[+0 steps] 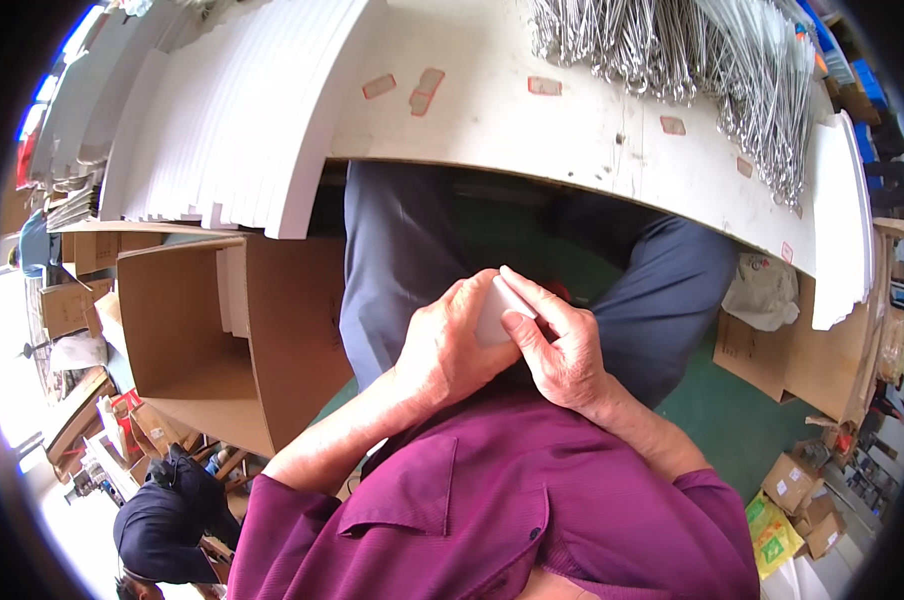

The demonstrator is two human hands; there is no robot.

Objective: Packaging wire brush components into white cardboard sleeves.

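Note:
Above my lap, both hands close round one small white box-like piece (pixel 492 318), seen nearly end-on. My left hand (pixel 450 335) wraps its left side, fingers curled behind it. From the other side my right hand (pixel 560 345) grips it, the thumb pressed on its near face and the fingers along its far edge. Most of the piece is covered by my hands, so its exact kind cannot be made out. Both hands are apart from the white table (pixel 452 120), whose near edge lies beyond them.
White flat boards or boxes (pixel 232 110) stand in a row at the table's left. Many thin metal rods with looped ends (pixel 662 50) lie at the back right. An open cardboard box (pixel 197 370) stands left of my legs. Another person (pixel 177 520) bends over at the lower left.

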